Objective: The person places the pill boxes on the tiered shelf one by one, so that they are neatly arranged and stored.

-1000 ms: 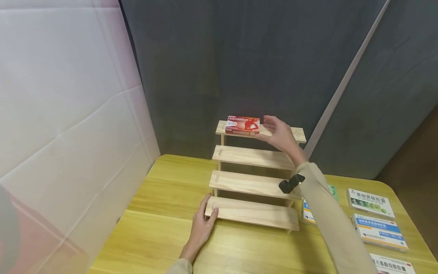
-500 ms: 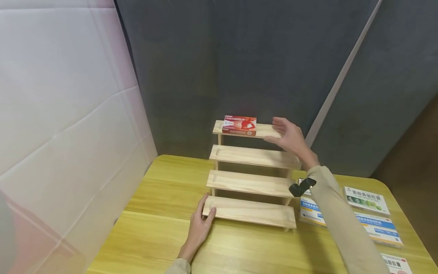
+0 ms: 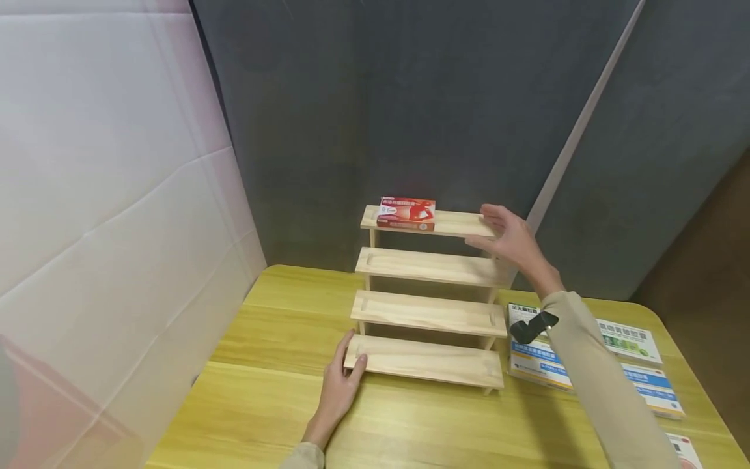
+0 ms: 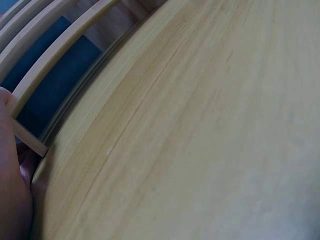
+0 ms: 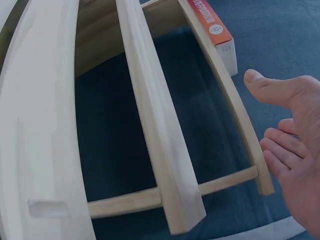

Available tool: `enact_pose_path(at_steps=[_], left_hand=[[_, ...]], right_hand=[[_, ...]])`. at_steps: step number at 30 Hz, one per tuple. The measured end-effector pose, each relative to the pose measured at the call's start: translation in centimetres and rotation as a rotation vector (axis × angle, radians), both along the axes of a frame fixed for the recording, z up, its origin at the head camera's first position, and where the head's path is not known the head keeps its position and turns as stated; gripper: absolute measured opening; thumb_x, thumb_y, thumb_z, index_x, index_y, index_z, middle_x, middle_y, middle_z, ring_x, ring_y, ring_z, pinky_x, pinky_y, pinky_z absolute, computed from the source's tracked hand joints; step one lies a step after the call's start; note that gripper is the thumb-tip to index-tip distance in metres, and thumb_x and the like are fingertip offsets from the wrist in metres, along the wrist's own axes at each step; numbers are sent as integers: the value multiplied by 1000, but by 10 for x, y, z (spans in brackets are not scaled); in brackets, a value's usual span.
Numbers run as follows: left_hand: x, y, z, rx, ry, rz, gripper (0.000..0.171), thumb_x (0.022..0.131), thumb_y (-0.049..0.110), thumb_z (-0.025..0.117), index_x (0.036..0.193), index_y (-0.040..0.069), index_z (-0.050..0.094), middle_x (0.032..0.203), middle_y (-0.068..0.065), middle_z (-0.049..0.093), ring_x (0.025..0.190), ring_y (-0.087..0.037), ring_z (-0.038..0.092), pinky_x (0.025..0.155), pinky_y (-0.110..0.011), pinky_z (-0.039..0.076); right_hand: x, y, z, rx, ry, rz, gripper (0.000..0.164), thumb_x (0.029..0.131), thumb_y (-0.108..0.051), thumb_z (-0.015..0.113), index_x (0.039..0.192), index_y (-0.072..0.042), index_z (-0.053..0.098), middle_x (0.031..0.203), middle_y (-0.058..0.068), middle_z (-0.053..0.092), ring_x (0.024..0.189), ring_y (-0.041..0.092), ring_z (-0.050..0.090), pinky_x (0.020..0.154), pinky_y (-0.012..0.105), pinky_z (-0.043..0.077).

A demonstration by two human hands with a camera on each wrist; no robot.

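A pale wooden stepped rack (image 3: 430, 316) with several tiers stands on the table. On the left part of its top tier lies a red and white medicine box (image 3: 407, 213), its printed face up. My left hand (image 3: 338, 392) holds the left end of the lowest tier between thumb and fingers; the left wrist view shows only part of that hand (image 4: 12, 185) at the rack's end. Near the top tier's right end is my right hand (image 3: 517, 242), fingers extended, thumb apart, holding nothing. A gap separates its thumb from the box (image 5: 227, 50) in the right wrist view.
Several white, blue and green medicine boxes (image 3: 629, 340) lie on the yellow wood-grain table (image 3: 263, 365) to the right, partly covered by the right sleeve (image 3: 603, 378). A dark grey curtain (image 3: 375, 117) hangs behind, and a white panel (image 3: 117, 163) stands left.
My right hand has moved right, away from the red box, along the top tier. The box stays on the tier, and the left hand keeps its hold. The view has shifted slightly.
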State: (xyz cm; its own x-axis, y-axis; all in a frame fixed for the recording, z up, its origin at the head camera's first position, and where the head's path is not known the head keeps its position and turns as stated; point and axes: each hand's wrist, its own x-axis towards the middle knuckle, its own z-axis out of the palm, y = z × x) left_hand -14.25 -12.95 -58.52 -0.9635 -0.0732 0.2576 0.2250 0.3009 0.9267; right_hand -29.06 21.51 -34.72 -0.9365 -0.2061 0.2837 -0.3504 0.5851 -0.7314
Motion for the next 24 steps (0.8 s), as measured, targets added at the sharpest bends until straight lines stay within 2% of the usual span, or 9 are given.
enact_pose_path(at_steps=[8,13,24], left_hand=[[2,1,-3,10,11,16,60,99,16,65,154,13,41,149,-24,51,130,-44,57,107,-60,46],[2,1,-2,14,6,17,60,99,14,65,154,12,41,148,-24,53,131,-41,57,109,-56,47],[2,0,-1,11,-17,9,59,101,20,64,155,14,41,151,-22,50,133,-41,55,110,-58,44]], right_hand=[[10,13,-10,14,37,-4,76,90,-25,79,151,0,41,153,23,48,140,43,47,116,59,38],[16,21,-12,49,82,-34,74,90,-25,78,151,-1,43,150,24,51,137,44,50,113,62,39],[28,39,-20,12,82,-119,77,88,-24,80,151,0,42,153,24,47,140,44,45,116,59,38]])
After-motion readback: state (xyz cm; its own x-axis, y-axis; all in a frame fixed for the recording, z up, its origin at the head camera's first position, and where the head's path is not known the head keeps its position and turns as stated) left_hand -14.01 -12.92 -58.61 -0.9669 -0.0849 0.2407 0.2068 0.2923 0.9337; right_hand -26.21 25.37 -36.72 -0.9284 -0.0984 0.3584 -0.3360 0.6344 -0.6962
